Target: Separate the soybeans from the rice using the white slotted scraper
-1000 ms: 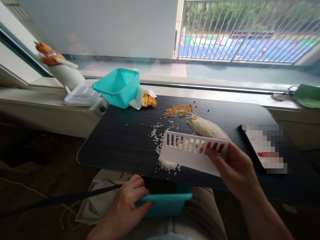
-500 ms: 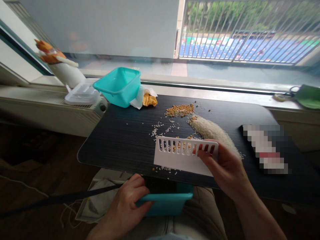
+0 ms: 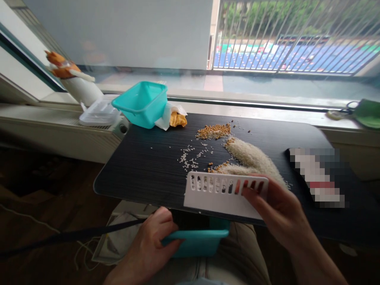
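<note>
My right hand [image 3: 276,206] is closed on the right end of a white slotted plastic plate [image 3: 219,204], which stands tilted near the front edge of the black table [image 3: 139,166]. Through its slots I see rice grains. Just behind it lie a pile of white rice [image 3: 252,152] and a few yellow beans; a heap of yellow beans [image 3: 215,130] sits farther back. Below the table edge, my left hand [image 3: 156,235] grips the rim of a teal plastic bin [image 3: 198,243] at my lap. The inside of that bin is dark and mostly hidden.
A second teal bin [image 3: 144,105] stands at the table's back left, beside a crumpled yellow and white wrapper [image 3: 178,118]. A partly blurred phone-like slab [image 3: 316,178] lies at right. Behind are a clear lid [image 3: 101,111], an orange figure [image 3: 62,65] and a green cloth [image 3: 368,114].
The white plate has moved toward me and slightly right, over the table's front edge area. Grains that lay in front of it are no longer visible. My left hand keeps its place on the bin.
</note>
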Action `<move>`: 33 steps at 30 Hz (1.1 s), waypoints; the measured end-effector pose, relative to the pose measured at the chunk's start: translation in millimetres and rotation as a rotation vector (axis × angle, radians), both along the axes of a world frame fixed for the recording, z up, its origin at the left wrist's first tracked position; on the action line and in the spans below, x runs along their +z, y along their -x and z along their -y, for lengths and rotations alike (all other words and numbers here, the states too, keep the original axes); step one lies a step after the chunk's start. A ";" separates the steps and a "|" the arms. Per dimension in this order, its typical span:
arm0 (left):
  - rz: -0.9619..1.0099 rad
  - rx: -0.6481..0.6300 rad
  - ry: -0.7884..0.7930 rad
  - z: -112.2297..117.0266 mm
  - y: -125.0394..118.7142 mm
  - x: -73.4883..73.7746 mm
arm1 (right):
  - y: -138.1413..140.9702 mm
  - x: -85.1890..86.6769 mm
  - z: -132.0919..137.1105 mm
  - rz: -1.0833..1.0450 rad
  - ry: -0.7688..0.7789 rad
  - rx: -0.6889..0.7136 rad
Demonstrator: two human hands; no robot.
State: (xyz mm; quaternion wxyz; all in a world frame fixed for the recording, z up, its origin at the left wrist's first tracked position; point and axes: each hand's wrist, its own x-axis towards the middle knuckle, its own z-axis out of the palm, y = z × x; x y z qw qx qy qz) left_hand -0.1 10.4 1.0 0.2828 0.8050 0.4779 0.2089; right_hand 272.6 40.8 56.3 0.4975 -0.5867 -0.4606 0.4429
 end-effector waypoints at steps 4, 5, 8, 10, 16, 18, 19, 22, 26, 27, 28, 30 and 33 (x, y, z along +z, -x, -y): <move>-0.041 0.000 -0.010 1.9 -5.0 2.7 | -19.7 -7.8 16.7 -0.053 -0.020 -0.385; -0.057 -0.010 -0.017 2.6 -7.5 2.7 | -25.6 -12.7 21.4 -0.061 -0.011 -0.453; -0.090 -0.057 -0.034 4.4 -17.5 0.9 | -43.6 -30.4 35.1 -0.035 0.001 -0.584; -0.090 -0.069 -0.025 5.1 -24.6 -0.9 | -53.2 -39.9 42.3 -0.007 -0.025 -0.613; -0.109 -0.105 0.002 5.2 -33.8 -4.8 | -52.8 -38.9 40.7 -0.010 -0.046 -0.591; -0.108 -0.129 -0.012 4.0 -32.0 -6.8 | -46.3 -33.7 33.7 -0.016 -0.083 -0.564; -0.096 -0.148 -0.035 3.2 -30.5 -8.3 | -43.7 -31.3 30.4 -0.008 -0.102 -0.552; -0.056 -0.195 -0.077 0.1 -24.7 -15.6 | -41.1 -25.3 26.1 0.078 -0.159 -0.515; -0.021 -0.240 -0.089 -2.6 -17.5 -28.2 | -36.8 -19.8 37.0 0.247 -0.338 -0.430; -0.015 -0.249 -0.090 -2.7 -16.3 -30.8 | -32.2 -19.5 41.0 0.262 -0.417 -0.366; -0.008 -0.251 -0.096 -2.5 -15.4 -32.9 | -25.6 -19.9 44.7 0.260 -0.495 -0.301; -0.006 -0.234 -0.103 -1.8 -14.8 -35.1 | -7.6 -23.5 50.1 0.215 -0.610 -0.196; -0.015 -0.193 -0.101 -0.6 -16.5 -33.4 | 21.9 -33.4 52.2 0.123 -0.673 -0.108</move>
